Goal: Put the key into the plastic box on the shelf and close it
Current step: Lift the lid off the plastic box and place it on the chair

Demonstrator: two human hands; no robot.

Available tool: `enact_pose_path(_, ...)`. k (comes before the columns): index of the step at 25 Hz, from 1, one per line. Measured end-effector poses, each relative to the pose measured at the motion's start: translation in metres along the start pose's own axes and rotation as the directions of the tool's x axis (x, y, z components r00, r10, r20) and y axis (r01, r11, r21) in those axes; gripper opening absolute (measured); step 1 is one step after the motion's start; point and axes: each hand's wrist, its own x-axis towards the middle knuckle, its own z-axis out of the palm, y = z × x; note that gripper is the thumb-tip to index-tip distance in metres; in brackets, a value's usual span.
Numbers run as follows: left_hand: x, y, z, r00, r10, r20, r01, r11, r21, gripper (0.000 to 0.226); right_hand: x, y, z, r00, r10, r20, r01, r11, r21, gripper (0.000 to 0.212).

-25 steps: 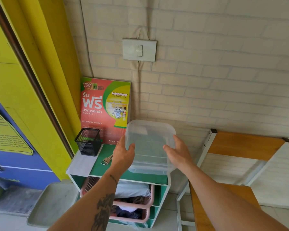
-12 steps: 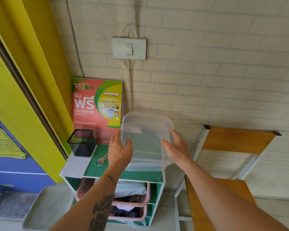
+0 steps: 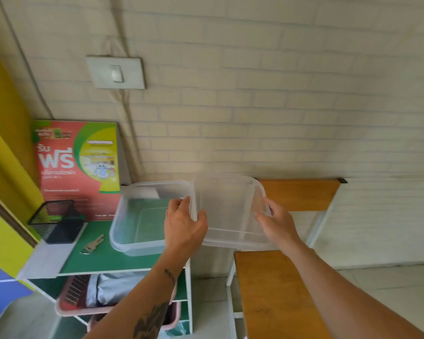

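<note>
A clear plastic box (image 3: 137,223) stands uncovered on the green top of the shelf (image 3: 108,261). Its clear lid (image 3: 228,214) is off and hangs to the right of the box, over the gap between shelf and chair. My left hand (image 3: 184,226) grips the lid's left edge and my right hand (image 3: 277,221) grips its right edge. The metal key (image 3: 92,244) lies flat on the shelf top, just left of the box and apart from both hands.
A black mesh pen holder (image 3: 56,220) stands at the shelf's left, with a red and green poster (image 3: 76,165) leaning on the brick wall behind. Pink baskets (image 3: 83,297) fill the shelf below. A wooden chair (image 3: 279,285) stands right of the shelf.
Both hands have lifted the lid off the box and carried it to the right. The box stays on the shelf, now uncovered.
</note>
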Motion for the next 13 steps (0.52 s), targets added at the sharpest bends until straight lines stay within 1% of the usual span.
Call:
enact_pose_path(4, -0.030, 0.034, 0.066, 0.993, -0.036, 0.110, 0.019, 0.988, 0.152, 0.047, -0.004, 0.062, -0.057, 0.998, 0.068, 0.009, -0.067, 0.996, -0.054, 0.067)
enact_pose_path(6, -0.042, 0.048, 0.098, 0.981, -0.100, 0.168, 0.064, 0.977, 0.206, 0.041, -0.003, 0.094, -0.078, 0.991, 0.129, 0.035, -0.126, 0.989, -0.080, 0.068)
enact_pose_path(9, -0.053, 0.053, 0.142, 0.938, -0.223, 0.265, 0.154, 0.954, 0.256, 0.037, 0.000, 0.139, -0.096, 0.977, 0.190, 0.099, -0.178, 0.977, -0.117, 0.069)
enact_pose_path(13, -0.053, 0.028, 0.205, 0.852, -0.351, 0.389, 0.230, 0.917, 0.325, 0.057, 0.009, 0.195, -0.099, 0.960, 0.242, 0.140, -0.217, 0.961, -0.173, 0.068)
